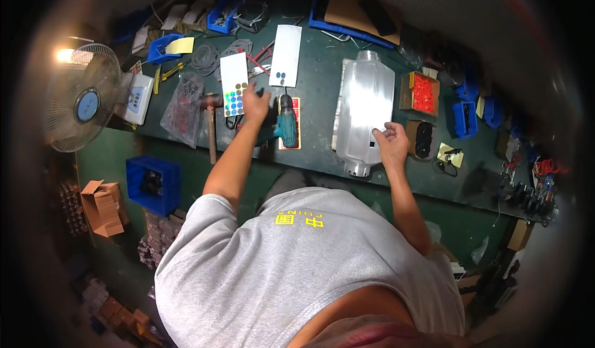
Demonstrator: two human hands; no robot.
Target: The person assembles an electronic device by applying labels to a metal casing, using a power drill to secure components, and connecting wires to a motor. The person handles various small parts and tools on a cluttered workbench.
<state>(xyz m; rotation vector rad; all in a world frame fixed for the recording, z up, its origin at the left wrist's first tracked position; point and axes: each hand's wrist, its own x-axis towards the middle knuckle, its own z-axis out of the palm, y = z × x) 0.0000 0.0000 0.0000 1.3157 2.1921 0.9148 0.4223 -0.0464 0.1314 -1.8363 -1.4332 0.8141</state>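
My left hand (255,105) reaches over a white sheet of round, shiny stickers (234,100), fingers stretched toward its right edge and the thumb apart. Nothing shows in its grasp. My right hand (394,145) rests at the right side of a silvery metal housing (369,100), thumb and forefinger apart on its surface. A small dark square (372,144) is near the thumb. The housing lies lengthwise away from me. Between my hands, a teal power drill (286,128) lies on a red and yellow packet. Beyond it is a white sheet with several dark dots (286,53).
A hammer (212,125) and a clear plastic bag (183,109) lie left of my left hand. A fan (83,100) stands at the far left. Boxes of red parts (423,94) and black parts (423,139) sit right of the housing. Blue bins (225,12) line the back.
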